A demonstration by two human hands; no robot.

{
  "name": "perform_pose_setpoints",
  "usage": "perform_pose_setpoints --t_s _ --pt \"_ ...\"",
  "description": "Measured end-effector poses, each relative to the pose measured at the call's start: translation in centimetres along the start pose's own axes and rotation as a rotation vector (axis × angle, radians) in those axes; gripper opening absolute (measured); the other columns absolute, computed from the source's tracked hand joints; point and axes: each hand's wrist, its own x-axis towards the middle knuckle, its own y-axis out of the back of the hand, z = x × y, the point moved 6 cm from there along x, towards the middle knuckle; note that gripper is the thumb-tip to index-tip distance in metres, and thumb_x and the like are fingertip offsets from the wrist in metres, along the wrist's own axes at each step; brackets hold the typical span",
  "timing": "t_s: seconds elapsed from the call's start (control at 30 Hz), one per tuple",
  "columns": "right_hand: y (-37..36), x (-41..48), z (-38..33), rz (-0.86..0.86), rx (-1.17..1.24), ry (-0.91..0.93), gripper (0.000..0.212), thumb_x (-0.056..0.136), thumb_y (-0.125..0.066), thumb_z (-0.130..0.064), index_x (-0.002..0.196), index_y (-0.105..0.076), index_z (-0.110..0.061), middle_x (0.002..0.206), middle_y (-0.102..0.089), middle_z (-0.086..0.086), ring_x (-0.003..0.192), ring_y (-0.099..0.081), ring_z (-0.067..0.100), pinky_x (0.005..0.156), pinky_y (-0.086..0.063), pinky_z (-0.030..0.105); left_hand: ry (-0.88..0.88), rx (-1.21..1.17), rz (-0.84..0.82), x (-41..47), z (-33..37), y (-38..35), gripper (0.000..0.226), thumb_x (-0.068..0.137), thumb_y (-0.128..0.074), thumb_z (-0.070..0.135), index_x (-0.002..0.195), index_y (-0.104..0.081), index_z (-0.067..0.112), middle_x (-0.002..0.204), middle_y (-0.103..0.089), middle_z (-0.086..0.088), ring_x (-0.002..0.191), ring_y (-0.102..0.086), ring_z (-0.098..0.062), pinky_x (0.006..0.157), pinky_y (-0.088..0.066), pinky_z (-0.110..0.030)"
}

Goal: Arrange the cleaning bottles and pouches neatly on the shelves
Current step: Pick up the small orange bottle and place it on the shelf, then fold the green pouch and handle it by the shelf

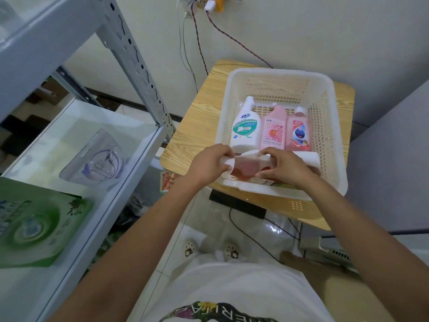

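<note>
Left hand (211,163) and right hand (286,168) pinch what seems a pink pouch (246,169); it should ride level to the nine-o'clock shelf (69,126).

This looks like a plain room in a home, used for storage. A grey perforated-steel shelving rack (139,66) with glass shelves (69,135) stands by a white plastered wall (325,31), beside a small wood-grain table (197,126) bearing a white slotted plastic basket (325,126) of household cleaning bottles (246,126). Twisted cables (222,32) hang from wall plugs. The floor (181,228) is pale tile, and the person wears patterned slippers (190,248).
</note>
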Motion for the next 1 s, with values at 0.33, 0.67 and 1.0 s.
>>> perform_pose_setpoints --t_s 0.33,0.67,1.0 --pt "-0.8 0.7 1.9 -0.112 -0.236 -0.024 0.061 0.073 -0.075 -0.046 0.126 -0.058 -0.022 0.124 -0.062 0.002 0.111 -0.055 0.024 0.087 -0.045 0.035 -0.103 0.276 -0.056 -0.7 0.0 -2.9 0.024 0.094 -0.056 0.016 0.115 -0.065 0.013 0.118 -0.063 -0.004 0.114 -0.052 -0.022 0.088 -0.046 -0.039" --pt "-0.6 1.9 2.2 0.009 -0.395 0.05 0.047 0.079 -0.061 -0.061 0.109 -0.057 -0.025 0.111 -0.066 -0.001 0.1 -0.059 0.023 0.072 -0.04 0.032 -0.221 0.525 0.078 -5.6 -2.2 -6.9 0.057 0.1 -0.029 0.045 0.147 -0.038 0.013 0.154 -0.034 -0.008 0.145 -0.024 -0.023 0.119 -0.017 -0.044" --pt "-2.3 -1.0 0.1 0.2 -0.505 0.156 0.053 0.086 -0.057 -0.053 0.127 -0.051 -0.02 0.125 -0.057 0.003 0.112 -0.053 0.022 0.092 -0.04 0.036 -0.031 0.502 0.076 -7.4 -2.3 -7.7 0.093 0.087 -0.061 0.021 0.155 0.003 0.02 0.163 0.001 -0.004 0.149 0.007 -0.022 0.12 0.0 -0.043"
